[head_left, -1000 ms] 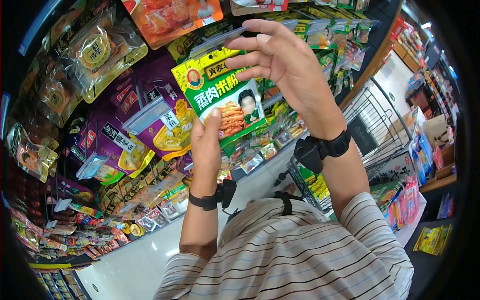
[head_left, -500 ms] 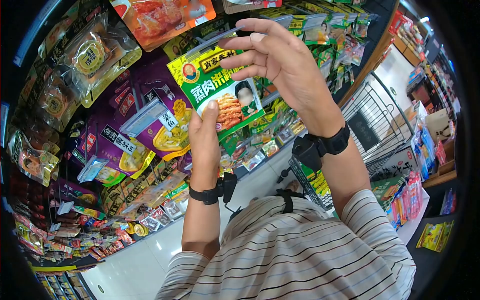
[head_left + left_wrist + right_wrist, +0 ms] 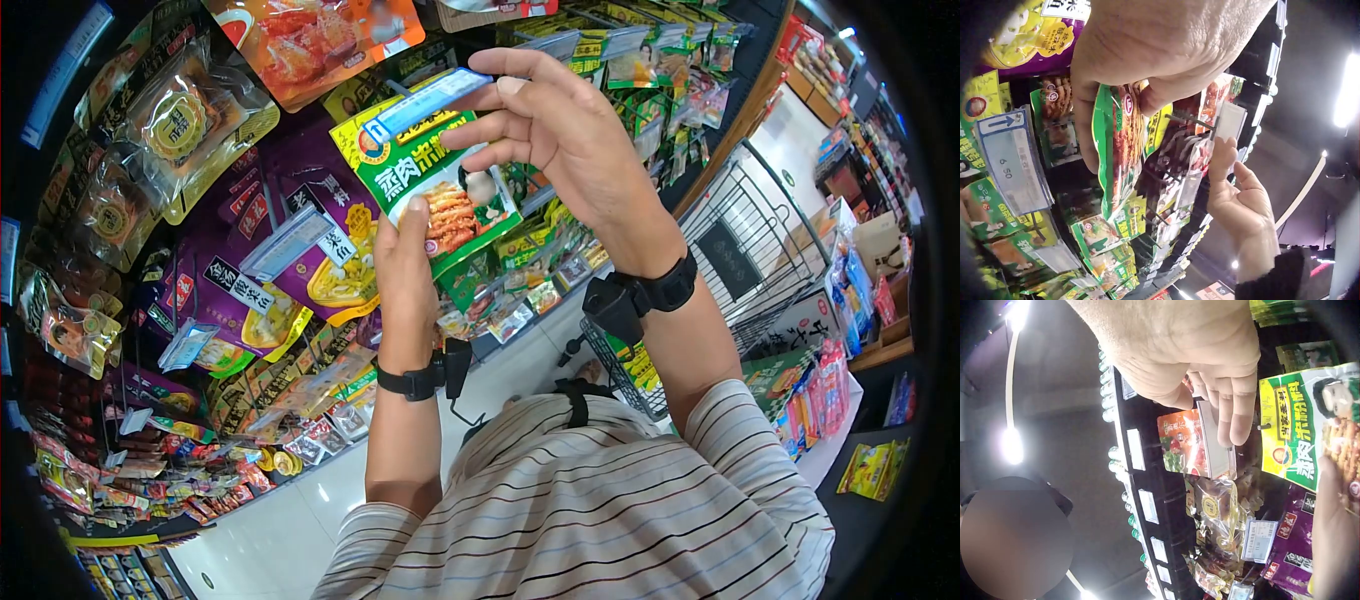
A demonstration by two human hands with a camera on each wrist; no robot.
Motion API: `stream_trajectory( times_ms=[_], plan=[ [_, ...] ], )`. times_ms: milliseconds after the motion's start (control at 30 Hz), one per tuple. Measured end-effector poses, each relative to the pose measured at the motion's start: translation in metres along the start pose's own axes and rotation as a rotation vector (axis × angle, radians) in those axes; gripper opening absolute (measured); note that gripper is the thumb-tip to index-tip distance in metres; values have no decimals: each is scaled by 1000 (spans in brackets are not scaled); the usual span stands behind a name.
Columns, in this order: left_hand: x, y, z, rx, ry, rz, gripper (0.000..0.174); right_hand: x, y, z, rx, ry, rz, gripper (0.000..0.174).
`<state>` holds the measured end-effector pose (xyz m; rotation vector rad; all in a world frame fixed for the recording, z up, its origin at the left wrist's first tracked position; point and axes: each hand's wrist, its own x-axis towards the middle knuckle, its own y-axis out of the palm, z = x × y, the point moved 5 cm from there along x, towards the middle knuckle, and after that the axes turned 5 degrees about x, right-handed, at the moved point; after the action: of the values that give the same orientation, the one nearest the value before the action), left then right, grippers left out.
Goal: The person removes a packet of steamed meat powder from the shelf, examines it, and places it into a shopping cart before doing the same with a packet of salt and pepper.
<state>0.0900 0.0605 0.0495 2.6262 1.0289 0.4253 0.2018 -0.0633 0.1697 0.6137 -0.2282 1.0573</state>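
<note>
A green and yellow food packet (image 3: 445,190) hangs tilted at the rack, its top edge partly behind a clear price tag holder (image 3: 425,105). My left hand (image 3: 405,285) grips its lower left part, thumb on the printed front; in the left wrist view the fingers lie behind the packet (image 3: 1119,150). My right hand (image 3: 585,150) is raised at the holder's right end with fingers spread and slightly bent. The left wrist view shows its fingertips touching the white tag (image 3: 1230,122). In the right wrist view the tag (image 3: 1215,440) lies along the right fingers.
Purple pouches (image 3: 340,250) and clear-wrapped packs (image 3: 180,120) hang on the left, and an orange pack (image 3: 320,45) above. More green packets hang on the right. A wire cart (image 3: 740,250) stands to the right, on the pale tiled floor (image 3: 300,510).
The tag holder has swung down, so its blue and white face now covers the packet's top. Packet and left hand have shifted slightly left; the right fingertips have lowered slightly.
</note>
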Motion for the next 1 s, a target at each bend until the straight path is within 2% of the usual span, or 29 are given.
stream_trajectory(
  times_ms=[200,233,367,467,500,600,633,767,867,900,933,1000],
  plan=[
    [46,-22,11,182,111,-74,30,-8,-5,-11,0,63,-46,44],
    [53,-26,13,186,86,-87,32,-9,-6,-15,1,70,-50,47],
    [81,-21,14,160,185,-128,32,-18,-13,-30,4,92,-65,46],
    [105,-28,24,293,153,-87,29,-26,-17,-41,31,156,-64,44],
    [108,-26,25,251,176,-117,27,-29,-20,-46,48,167,-58,42],
    [118,-31,21,463,149,-296,28,-37,-26,-56,63,206,-64,42],
    [113,-25,13,490,202,-345,28,-41,-26,-56,58,225,-77,43],
    [139,-35,35,268,97,-307,26,-51,-30,-61,50,293,-109,44],
    [136,-34,32,416,4,-277,25,-62,-42,-63,41,311,-134,47],
    [140,-38,35,444,180,-249,29,-67,-51,-65,49,313,-147,49],
    [151,-58,54,377,110,-185,37,-71,-58,-66,57,316,-164,52],
    [141,-66,49,581,182,-171,52,-82,-75,-63,35,309,-202,51]
  ],
)
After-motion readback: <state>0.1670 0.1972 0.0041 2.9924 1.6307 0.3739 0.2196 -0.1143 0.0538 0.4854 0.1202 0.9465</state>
